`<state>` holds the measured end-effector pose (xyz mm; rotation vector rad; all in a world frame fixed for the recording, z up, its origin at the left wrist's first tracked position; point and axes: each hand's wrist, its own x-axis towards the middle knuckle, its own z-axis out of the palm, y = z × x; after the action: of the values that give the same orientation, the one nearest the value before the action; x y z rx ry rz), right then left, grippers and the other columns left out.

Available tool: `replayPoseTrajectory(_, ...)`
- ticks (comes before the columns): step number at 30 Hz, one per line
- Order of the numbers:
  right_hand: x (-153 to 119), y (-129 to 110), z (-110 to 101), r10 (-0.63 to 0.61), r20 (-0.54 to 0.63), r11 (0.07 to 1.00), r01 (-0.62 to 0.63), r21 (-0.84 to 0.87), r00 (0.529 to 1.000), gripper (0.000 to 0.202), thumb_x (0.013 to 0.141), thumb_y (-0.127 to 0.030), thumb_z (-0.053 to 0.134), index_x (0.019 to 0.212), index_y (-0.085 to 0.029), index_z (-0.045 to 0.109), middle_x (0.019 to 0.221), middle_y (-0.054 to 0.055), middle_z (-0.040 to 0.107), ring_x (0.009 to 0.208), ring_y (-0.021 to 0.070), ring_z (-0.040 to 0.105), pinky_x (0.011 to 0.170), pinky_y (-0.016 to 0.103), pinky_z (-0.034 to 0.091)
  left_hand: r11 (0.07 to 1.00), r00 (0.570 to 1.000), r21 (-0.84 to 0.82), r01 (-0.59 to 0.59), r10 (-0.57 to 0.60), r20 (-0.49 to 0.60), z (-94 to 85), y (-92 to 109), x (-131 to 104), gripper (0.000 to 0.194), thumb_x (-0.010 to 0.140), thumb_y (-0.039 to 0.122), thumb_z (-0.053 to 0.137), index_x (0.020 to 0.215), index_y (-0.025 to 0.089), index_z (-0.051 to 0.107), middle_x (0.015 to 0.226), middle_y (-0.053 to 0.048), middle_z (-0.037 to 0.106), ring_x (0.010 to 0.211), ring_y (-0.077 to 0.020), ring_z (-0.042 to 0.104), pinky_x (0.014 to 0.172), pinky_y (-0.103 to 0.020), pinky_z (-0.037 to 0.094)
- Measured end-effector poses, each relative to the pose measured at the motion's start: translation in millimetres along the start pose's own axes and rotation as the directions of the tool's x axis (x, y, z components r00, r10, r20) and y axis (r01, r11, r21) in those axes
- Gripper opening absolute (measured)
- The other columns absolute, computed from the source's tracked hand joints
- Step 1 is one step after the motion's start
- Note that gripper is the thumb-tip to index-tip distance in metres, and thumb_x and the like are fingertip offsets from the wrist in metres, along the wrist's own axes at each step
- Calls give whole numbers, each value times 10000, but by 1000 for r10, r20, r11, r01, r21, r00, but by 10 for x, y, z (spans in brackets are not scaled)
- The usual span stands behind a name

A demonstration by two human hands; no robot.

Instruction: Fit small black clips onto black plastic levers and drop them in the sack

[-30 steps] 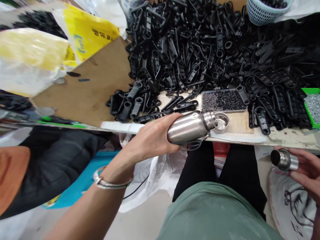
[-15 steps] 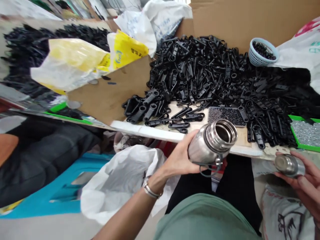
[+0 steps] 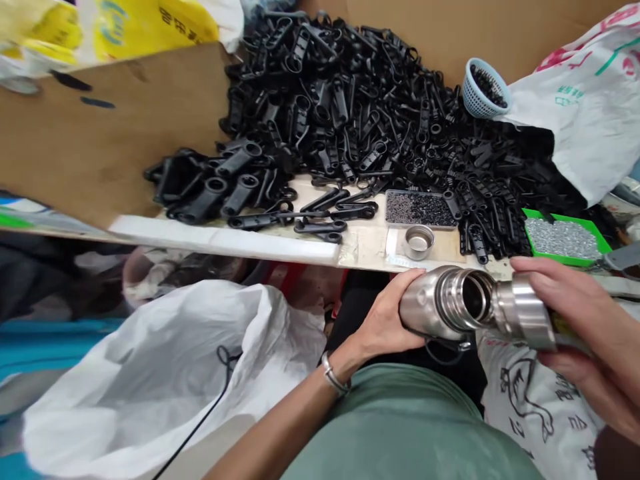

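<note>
My left hand [image 3: 387, 320] is wrapped round a steel thermos flask [image 3: 425, 303], tilted so its open, threaded mouth points right. A thin dark cord loop hangs under its neck. In the fingers of my right hand [image 3: 580, 327] is a steel flask stopper [image 3: 527, 312], wide at the back and narrower toward the flask. Its narrow end overlaps the rim of the mouth; whether they touch I cannot tell. Just behind the flask, a small steel cup [image 3: 419, 241] stands at the front of the work table [image 3: 363, 243].
Black plastic handle-shaped parts [image 3: 320, 100] are heaped over the table. A clear tray of tiny parts [image 3: 420, 208], a green tray of metal pieces [image 3: 565, 239] and a blue basket [image 3: 485, 90] stand among them. Below hangs an open white sack [image 3: 165, 347].
My right hand has brought the stopper leftward to the flask's mouth. The flask has tipped further over to the right. My view has turned right, and the small cup now shows on the table.
</note>
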<state>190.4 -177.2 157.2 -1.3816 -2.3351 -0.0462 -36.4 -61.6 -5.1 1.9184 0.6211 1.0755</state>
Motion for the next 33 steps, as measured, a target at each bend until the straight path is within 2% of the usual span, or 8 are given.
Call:
replayPoseTrajectory(3,129,-43,-9,-76,69,996,80,-50,995,665,958,-154,464,1563,-264,210,1546,65,339,1382,203,383,1130,317,368,999,996,-23,49,-47,70,18,15,34,905,546,240,834,1360,211,440,1309,-111,596,1174,-310,607,1061,-466,469)
replayPoseTrajectory(8,177,-90,-15,35,141,995,-22,-94,989,581,995,-149,399,1540,-263,232,1459,113,412,1323,233,426,1064,375,406,994,988,-76,75,-64,141,96,42,92,868,547,232,818,1335,196,455,1284,-110,614,1150,-300,620,1033,-452,486)
replayPoseTrajectory(12,198,-136,19,130,169,951,-74,-301,977,516,1012,-293,385,1515,-244,281,1262,147,540,1101,276,551,885,408,499,992,988,-74,102,-92,123,203,60,98,846,570,259,818,1327,182,449,1273,-117,617,1141,-286,623,1019,-434,498)
replayPoseTrajectory(17,329,-206,7,353,186,851,-232,-471,917,438,1026,-363,298,1435,-235,386,898,90,612,831,261,592,722,399,509,987,987,-10,158,-158,16,313,107,106,807,598,244,788,1327,180,447,1273,-103,619,1154,-277,619,1030,-422,492)
replayPoseTrajectory(21,407,-169,-50,326,224,905,-234,-356,919,471,1023,-433,303,1453,-248,349,941,77,640,825,247,611,721,390,513,983,984,-55,176,-173,43,325,123,122,826,581,225,791,1332,193,449,1264,-85,634,1143,-267,629,1011,-401,508)
replayPoseTrajectory(26,397,-124,-30,272,120,952,-249,-177,955,453,1028,-406,327,1419,-188,398,1137,121,610,1003,234,588,869,401,504,984,986,-60,167,-166,23,262,134,163,800,571,213,779,1308,176,470,1265,-96,626,1137,-273,627,1009,-407,509)
replayPoseTrajectory(30,425,-105,-121,199,247,977,-173,-122,948,393,1019,-358,376,1369,-202,466,1145,118,582,994,219,549,872,377,498,976,973,-100,192,-176,151,169,184,215,768,542,162,743,1277,184,524,1221,-79,655,1095,-276,645,971,-396,534)
replayPoseTrajectory(33,474,-85,-227,119,356,993,-101,-67,927,383,1000,-344,447,1351,-198,492,1146,110,577,981,197,538,873,334,488,961,950,-143,237,-198,243,147,170,196,809,535,203,757,1308,183,519,1212,-89,673,1094,-299,653,961,-408,544)
